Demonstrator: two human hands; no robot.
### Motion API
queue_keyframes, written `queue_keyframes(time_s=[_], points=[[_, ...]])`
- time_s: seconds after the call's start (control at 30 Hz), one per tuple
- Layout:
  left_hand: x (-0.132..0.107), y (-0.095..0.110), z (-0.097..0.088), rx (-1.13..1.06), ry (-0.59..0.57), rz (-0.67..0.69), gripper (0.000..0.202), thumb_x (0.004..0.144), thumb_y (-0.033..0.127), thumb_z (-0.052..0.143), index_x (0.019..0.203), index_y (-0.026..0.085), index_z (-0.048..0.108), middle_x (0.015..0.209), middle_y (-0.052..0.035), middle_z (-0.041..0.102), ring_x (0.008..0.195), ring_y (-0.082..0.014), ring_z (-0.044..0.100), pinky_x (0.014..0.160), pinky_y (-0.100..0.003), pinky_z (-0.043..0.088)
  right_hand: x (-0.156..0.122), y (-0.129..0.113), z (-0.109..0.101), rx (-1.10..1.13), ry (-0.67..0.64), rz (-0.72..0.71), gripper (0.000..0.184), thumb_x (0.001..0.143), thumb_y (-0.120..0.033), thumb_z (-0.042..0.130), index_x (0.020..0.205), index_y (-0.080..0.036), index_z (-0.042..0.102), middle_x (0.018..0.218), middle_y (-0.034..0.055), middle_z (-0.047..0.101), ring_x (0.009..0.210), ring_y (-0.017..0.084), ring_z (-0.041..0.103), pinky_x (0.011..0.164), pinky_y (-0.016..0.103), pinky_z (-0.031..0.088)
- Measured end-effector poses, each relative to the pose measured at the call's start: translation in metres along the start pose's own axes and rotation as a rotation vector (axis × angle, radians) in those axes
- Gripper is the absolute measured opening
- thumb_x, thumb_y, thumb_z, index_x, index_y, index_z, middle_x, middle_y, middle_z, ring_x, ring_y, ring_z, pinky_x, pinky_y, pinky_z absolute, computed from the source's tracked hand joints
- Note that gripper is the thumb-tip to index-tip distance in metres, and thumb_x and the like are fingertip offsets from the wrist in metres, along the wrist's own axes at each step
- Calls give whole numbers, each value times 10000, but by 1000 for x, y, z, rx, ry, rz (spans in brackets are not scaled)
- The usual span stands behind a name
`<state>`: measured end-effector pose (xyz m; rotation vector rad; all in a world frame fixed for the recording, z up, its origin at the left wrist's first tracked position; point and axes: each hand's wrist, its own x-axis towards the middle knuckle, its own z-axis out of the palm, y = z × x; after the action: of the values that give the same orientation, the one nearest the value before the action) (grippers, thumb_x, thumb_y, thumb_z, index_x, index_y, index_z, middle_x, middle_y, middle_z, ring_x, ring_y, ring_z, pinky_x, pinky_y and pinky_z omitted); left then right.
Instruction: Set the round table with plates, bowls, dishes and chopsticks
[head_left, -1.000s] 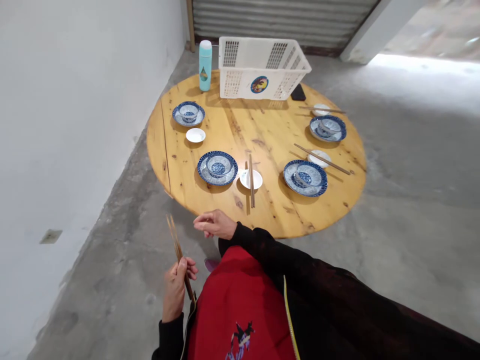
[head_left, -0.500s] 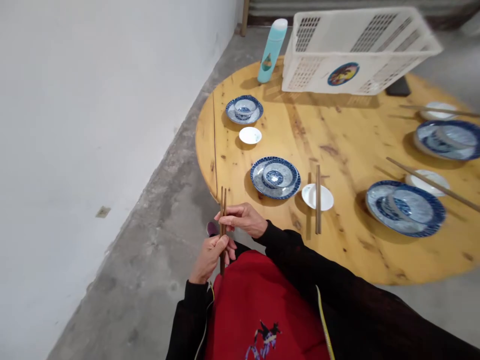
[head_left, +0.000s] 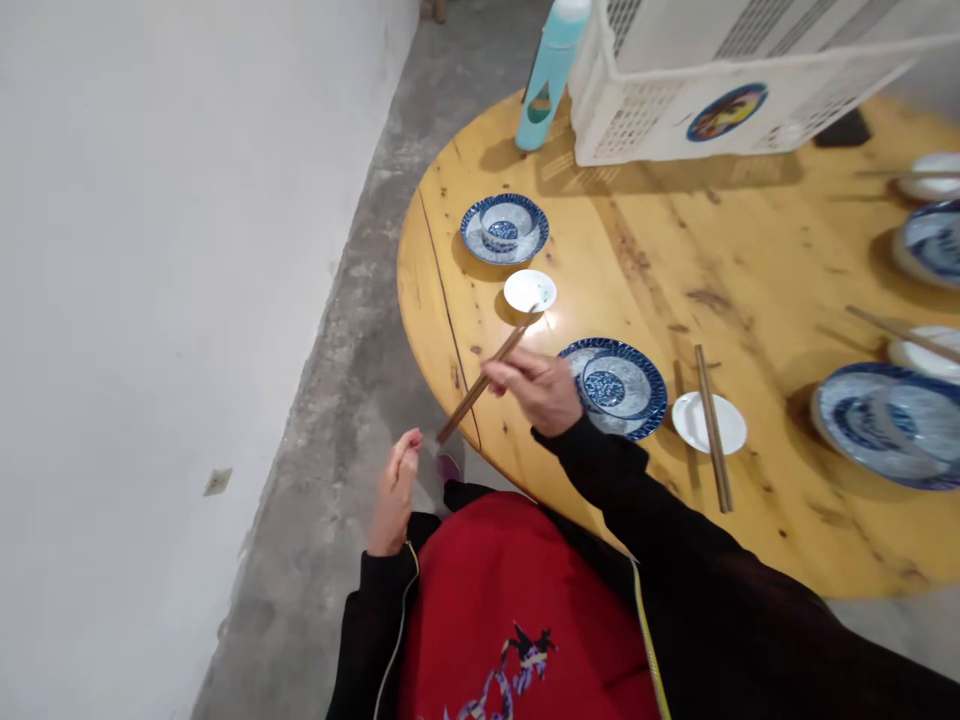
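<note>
My right hand is closed around a pair of brown wooden chopsticks, held slantwise above the table's left edge. Their far tips reach the near rim of a small white dish, though I cannot tell whether they touch it. Off the table, over the floor, my left hand is closed with its fingertips drawn together and nothing in it. Behind the small dish is a blue-rimmed plate with a bowl in it. Another blue-rimmed plate, partly hidden by my right hand, also carries a bowl.
Chopsticks lie across another white dish to the right. More plates with bowls stand farther right. A white plastic crate, a turquoise bottle and a dark flat object are at the back. A wall rises on the left.
My left hand has let go of the chopsticks. My right hand has carried them up and right over the table, turning them from upright to slanted. The view has shifted slightly.
</note>
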<state>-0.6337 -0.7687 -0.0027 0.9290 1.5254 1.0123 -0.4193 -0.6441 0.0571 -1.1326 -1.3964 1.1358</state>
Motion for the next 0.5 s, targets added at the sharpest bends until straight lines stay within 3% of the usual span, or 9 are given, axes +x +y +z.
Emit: queue_keyframes(time_s=[0.1,0.17,0.33,0.5], points=[[16,-12,-22,-67,76,-95,533,941,578,493,1282,186,613,1301,-136,650,1183,-244,625,1023,-383,450,28,-4,-24,-223,304,-159,221,888,-383,640,825,-191,727,644,-1,632,574,139,603,572,271,520],[28,-18,-33,-74,56,-151,544,918,593,521,1238,167,631,1246,-146,675,1121,-241,658,967,-363,479,40,2,-33,-372,396,-195,230,906,-385,619,840,-193,727,671,11,637,605,154,622,600,286,529],[65,-17,-45,-50,-71,-208,549,890,595,565,1184,141,652,1160,-150,713,1042,-216,686,883,-306,504,53,24,-27,-562,449,-145,281,942,-396,545,860,-183,709,748,54,652,671,181,640,619,302,524],[108,3,-67,22,-190,-141,548,873,595,584,1167,140,669,1115,-137,729,1001,-210,693,847,-299,511,58,27,-6,-708,467,-122,260,943,-366,523,840,-192,686,759,56,667,688,178,627,638,291,505]])
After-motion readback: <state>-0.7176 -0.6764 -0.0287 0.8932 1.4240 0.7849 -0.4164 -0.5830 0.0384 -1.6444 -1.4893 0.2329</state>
